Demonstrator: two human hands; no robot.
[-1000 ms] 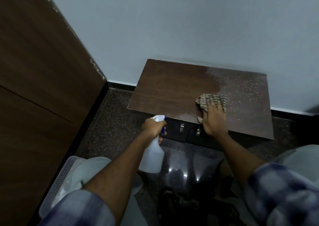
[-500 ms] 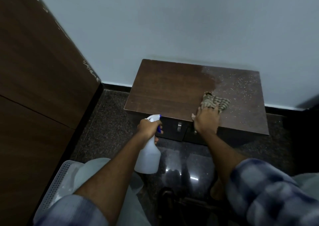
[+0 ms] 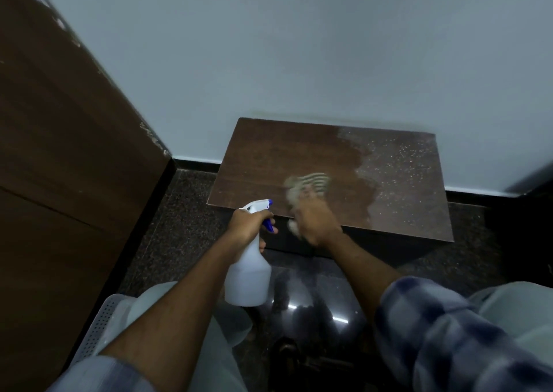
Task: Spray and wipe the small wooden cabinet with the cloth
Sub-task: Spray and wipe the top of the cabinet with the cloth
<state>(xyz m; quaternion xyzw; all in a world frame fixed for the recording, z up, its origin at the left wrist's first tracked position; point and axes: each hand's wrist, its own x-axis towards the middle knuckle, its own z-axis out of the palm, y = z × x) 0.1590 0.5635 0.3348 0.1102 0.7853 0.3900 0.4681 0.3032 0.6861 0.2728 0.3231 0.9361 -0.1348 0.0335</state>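
The small wooden cabinet (image 3: 269, 164) stands against the pale wall, seen from above. The left part of its top looks dark and wiped, while the right part carries pale specks of spray. A striped cloth (image 3: 311, 182) lies near the front edge, blurred by motion. My right hand (image 3: 314, 221) presses down on the cloth. My left hand (image 3: 248, 224) grips the neck of a white spray bottle (image 3: 247, 281) with a blue trigger, held in front of the cabinet's left front corner, above the floor.
A tall dark wooden panel (image 3: 59, 182) fills the left side. A white perforated basket (image 3: 95, 329) sits at the lower left beside my knee. The floor (image 3: 179, 227) is dark speckled stone, glossy in front of the cabinet. A dark object edges in at the far right.
My right hand has slid the cloth leftward along the front of the cabinet top, widening the wiped area. The left hand keeps holding the bottle in about the same place.
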